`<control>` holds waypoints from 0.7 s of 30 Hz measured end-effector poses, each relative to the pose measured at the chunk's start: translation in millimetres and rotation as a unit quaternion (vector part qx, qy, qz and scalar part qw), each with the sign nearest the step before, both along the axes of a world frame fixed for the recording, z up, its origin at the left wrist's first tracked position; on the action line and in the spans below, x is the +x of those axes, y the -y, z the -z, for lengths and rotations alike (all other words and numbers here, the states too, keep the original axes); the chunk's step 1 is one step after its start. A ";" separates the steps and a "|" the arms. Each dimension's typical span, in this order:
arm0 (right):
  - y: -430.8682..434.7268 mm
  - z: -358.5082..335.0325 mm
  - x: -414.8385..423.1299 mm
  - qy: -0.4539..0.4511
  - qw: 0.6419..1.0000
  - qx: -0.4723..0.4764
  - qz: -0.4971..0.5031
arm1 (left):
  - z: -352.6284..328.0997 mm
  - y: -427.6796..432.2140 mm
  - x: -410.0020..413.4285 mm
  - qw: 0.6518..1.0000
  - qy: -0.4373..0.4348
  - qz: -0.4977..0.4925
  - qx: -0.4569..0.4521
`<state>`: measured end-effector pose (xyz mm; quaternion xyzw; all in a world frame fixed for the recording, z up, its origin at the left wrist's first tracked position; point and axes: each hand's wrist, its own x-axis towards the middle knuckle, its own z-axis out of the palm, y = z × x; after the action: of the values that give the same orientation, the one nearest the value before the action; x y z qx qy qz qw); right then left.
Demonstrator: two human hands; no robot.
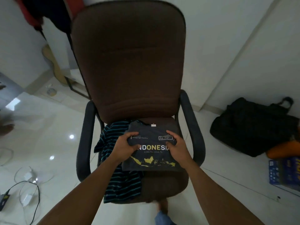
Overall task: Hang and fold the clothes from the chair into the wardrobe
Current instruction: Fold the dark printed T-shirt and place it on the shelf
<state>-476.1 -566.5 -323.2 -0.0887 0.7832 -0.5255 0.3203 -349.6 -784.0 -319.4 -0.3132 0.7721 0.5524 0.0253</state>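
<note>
My left hand (125,146) and right hand (176,146) both grip the folded dark grey "INDONESIA" T-shirt (152,157), fingers curled over its upper edge, thumbs hidden beneath. It lies on the seat of the brown office chair (129,62), overlapping a black shirt with teal stripes (120,179) draped off the seat's left side. A black bag (248,125) sits on the floor at right.
</note>
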 end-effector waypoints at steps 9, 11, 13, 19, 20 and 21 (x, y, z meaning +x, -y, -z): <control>-41.9 -123.3 110.2 -0.137 0.985 -0.022 0.105 | -112.2 -11.4 55.6 0.984 -0.118 0.135 -0.004; -60.2 -146.6 142.6 -0.157 0.978 -0.027 0.136 | -133.4 -25.8 70.2 0.976 -0.137 0.167 0.002; -83.3 -170.4 172.8 -0.172 0.970 -0.030 0.170 | -155.8 -45.7 80.9 0.968 -0.157 0.193 0.000; -185.3 -230.1 253.1 -0.228 0.928 -0.008 0.295 | -214.0 -145.7 95.4 0.925 -0.213 0.313 -0.002; -206.1 -235.9 269.4 -0.235 0.918 -0.001 0.319 | -220.2 -167.4 99.7 0.916 -0.217 0.337 -0.005; -227.2 -241.3 287.7 -0.242 0.908 0.006 0.341 | -225.8 -190.1 104.8 0.906 -0.219 0.362 -0.008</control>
<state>-188.4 -339.3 -81.9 0.0615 0.8225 -0.5602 -0.0772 -244.8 -593.9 -93.6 0.1166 0.8228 0.5538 0.0514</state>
